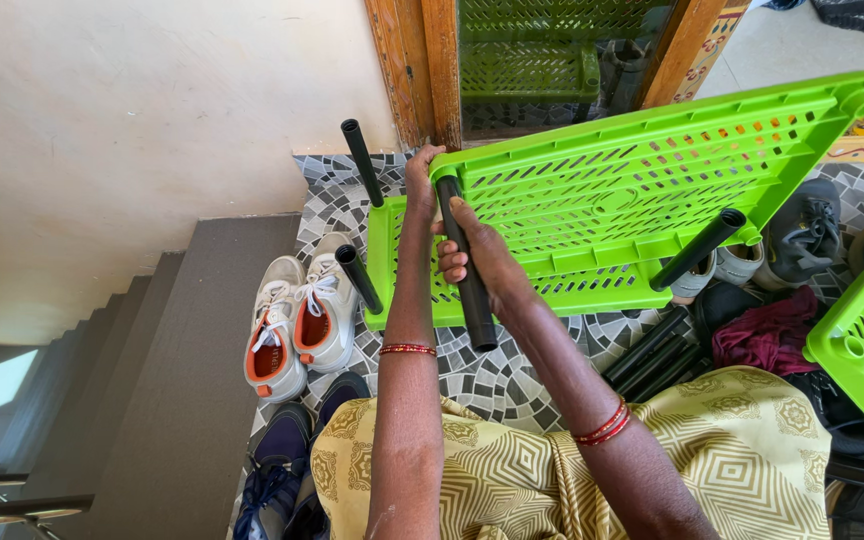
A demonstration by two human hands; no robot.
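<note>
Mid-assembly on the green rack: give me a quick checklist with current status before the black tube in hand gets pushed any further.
1. Right hand wrapped around the black tube: ok.
2. Left hand steadying the corner of the tilted green shelf: ok.
3. Tube's top end at the shelf's corner socket: ok; how deep it sits: cannot tell, the hands hide it.
4. Second black tube sticking out of the shelf's other near corner: ok.
5. Lower green shelf lying flat on the mosaic floor with two upright tubes: ok.
6. Space around the work: not ok, white sneakers and other shoes crowd the shelves.
</note>
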